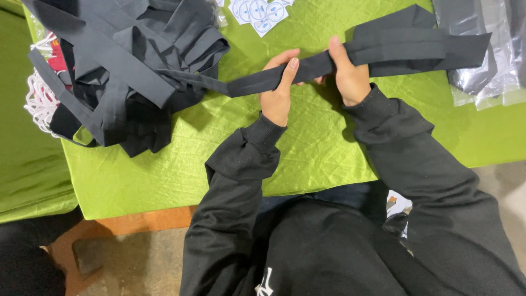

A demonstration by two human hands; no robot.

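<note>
White square labels [258,11] with blue round marks, fanned at the top edge of the green-covered bench [307,159]. Clear plastic bags [482,60] holding dark cloth, stacked at top right corner.

Round white stickers [258,12] and clear plastic bags [487,82] lie on green cloth [307,148].

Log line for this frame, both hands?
left hand: grips black fabric strip | right hand: grips same strip | pile of dark fabric at left

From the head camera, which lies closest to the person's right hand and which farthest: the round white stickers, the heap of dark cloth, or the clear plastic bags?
From the right hand:
1. Round white stickers, at the table's far edge.
2. Clear plastic bags, far right.
3. Heap of dark cloth, far left, past the left hand.
</note>
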